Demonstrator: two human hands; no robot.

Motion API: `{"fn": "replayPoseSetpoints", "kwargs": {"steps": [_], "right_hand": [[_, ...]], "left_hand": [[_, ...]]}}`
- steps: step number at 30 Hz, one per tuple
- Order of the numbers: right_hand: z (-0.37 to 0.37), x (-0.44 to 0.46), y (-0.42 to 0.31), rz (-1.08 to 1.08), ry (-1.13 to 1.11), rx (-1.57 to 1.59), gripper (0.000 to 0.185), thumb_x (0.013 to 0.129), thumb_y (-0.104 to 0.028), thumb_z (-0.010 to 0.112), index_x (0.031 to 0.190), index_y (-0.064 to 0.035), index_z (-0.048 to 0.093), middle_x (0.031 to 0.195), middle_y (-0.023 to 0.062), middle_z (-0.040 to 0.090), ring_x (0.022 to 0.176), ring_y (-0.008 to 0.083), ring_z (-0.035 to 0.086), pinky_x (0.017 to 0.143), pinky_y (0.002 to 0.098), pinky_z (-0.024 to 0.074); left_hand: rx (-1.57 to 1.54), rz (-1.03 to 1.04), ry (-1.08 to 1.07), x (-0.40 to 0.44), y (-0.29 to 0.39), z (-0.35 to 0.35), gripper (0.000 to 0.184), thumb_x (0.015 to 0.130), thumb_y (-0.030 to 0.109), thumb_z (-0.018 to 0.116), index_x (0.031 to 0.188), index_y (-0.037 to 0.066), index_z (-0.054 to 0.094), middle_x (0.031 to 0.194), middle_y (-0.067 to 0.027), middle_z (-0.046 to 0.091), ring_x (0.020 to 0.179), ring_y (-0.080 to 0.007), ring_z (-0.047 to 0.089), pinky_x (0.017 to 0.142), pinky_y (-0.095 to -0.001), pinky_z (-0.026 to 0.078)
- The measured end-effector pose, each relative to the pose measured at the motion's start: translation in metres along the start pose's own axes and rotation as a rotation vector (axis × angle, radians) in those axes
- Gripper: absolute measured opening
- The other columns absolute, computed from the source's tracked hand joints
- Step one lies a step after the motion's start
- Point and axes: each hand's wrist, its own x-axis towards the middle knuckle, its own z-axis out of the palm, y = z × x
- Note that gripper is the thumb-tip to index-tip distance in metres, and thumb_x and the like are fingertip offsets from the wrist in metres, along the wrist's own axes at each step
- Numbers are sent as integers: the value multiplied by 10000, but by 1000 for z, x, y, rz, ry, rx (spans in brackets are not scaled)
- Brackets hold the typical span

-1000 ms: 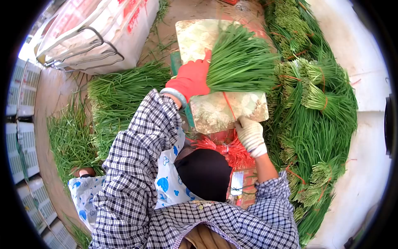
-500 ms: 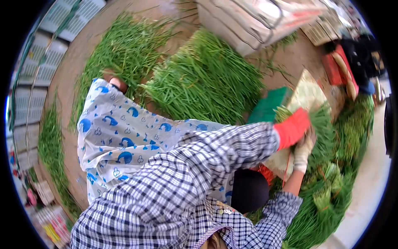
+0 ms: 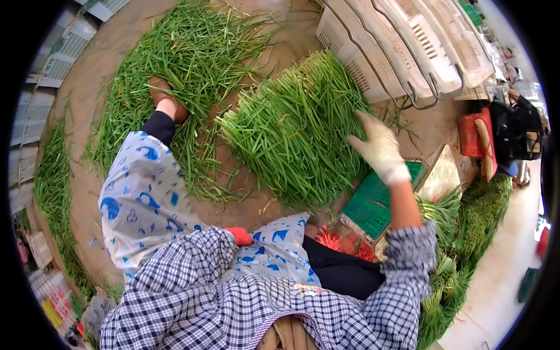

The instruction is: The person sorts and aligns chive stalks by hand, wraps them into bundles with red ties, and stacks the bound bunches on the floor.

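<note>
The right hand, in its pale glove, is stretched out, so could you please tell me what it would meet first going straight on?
The right hand would probably meet the pile of green stalks first, though this view leaves its height above them unclear.

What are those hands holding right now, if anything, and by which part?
The right hand is open near the green stalks, holding nothing. The left hand, mostly hidden, is by the apron; its hold cannot be told.

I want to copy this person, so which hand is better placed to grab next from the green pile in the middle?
Probably the right hand: it's open, close to the green pile. The left hand is down by the apron, farther away, partly hidden.
</note>
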Motion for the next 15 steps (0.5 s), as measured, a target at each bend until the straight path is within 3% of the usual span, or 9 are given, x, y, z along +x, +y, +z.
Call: {"fn": "replayPoseSetpoints", "kwargs": {"steps": [2,3,5,6,9,11,13,14,15], "right_hand": [[40,53,1,127,-14,-24,858,746,-404,743,1413,-27,357,1387,215,457,1280,363,438,1071,443,358],[54,80,3,208,-4,-24,971,723,-452,754,1451,-16,283,1445,215,395,1335,360,379,1101,439,323],[74,132,12,284,44,-66,1082,685,-500,769,1471,-7,214,1491,215,313,1380,354,302,1127,437,280],[78,155,15,353,87,-102,1193,647,-547,785,1491,3,145,1536,215,232,1425,348,225,1154,434,236],[77,207,16,414,-31,-131,1290,609,-564,813,1519,-37,66,1550,258,164,1436,388,190,1168,404,226],[81,225,19,347,-17,-146,1304,597,-547,825,1520,-38,58,1521,285,223,1421,413,219,1169,407,225],[81,236,18,342,-215,-58,1284,608,-486,837,1520,-38,53,1490,289,293,1403,408,270,1163,398,245],[92,242,28,326,-131,-17,1223,627,-396,845,1514,-24,90,1423,296,400,1344,402,381,1124,396,319],[101,243,41,328,-143,-19,1223,627,-396,845,1514,-24,90,1423,296,400,1344,402,381,1124,396,319]], "left_hand": [[257,193,370,25,12,-6,641,821,502,589,1254,29,576,1045,-183,690,898,-281,672,815,-394,517],[260,206,373,20,28,-16,641,821,502,589,1254,29,576,1045,-183,690,898,-281,672,815,-394,517],[-187,423,450,-14,67,-34,547,872,380,598,1302,46,552,1063,-139,689,944,-282,666,856,-392,508],[-189,436,450,-24,78,-43,547,872,380,598,1302,46,552,1063,-139,689,944,-282,666,856,-392,508],[-541,506,407,-38,96,-66,566,877,281,622,1368,37,480,1017,-117,696,893,-238,669,816,-351,516],[-637,545,503,-34,98,-71,530,891,244,609,1362,33,485,999,-102,692,839,-220,659,778,-330,521],[-661,568,511,-24,99,-68,528,894,245,608,1362,33,486,1001,-99,690,828,-211,654,766,-328,521],[-672,586,520,-21,100,-68,526,897,245,608,1362,33,486,1003,-95,688,817,-202,650,754,-326,521],[-681,581,511,-20,101,-67,526,897,245,608,1362,33,486,1003,-95,688,817,-202,650,754,-326,521]]}}
